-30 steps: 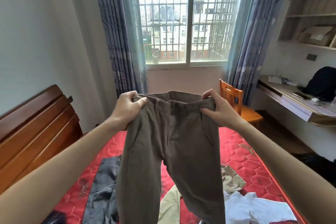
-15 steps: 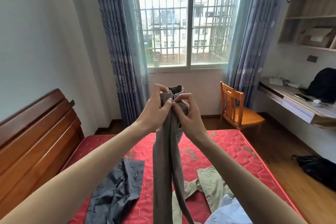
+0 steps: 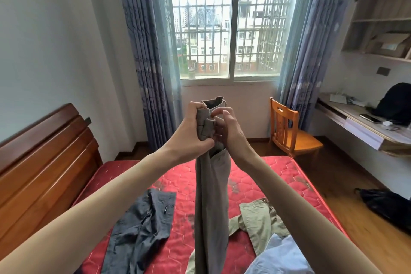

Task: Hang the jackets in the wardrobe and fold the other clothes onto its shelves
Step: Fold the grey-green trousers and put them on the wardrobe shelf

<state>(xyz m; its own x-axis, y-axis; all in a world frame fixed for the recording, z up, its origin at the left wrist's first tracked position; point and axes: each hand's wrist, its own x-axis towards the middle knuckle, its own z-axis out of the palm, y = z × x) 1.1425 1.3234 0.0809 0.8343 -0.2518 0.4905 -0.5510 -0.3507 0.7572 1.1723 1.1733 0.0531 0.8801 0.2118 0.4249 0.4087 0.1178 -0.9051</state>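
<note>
Grey-brown trousers [image 3: 211, 196], doubled lengthwise, are held up by the waistband above the red mattress [image 3: 262, 176], legs hanging straight down. Waistband is gripped in the left hand [image 3: 191, 133], fingers curled round it. Right hand [image 3: 229, 131] is pressed against the same band; whether it pinches the cloth cannot be told. Dark grey trousers [image 3: 138, 229] and khaki trousers [image 3: 258, 220] are seen lying on the mattress.

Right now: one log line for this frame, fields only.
step: folding brown trousers lengthwise | left hand: grips waistband | right hand: fingers at waistband | trousers: hanging over red mattress | wardrobe: not in view
</note>
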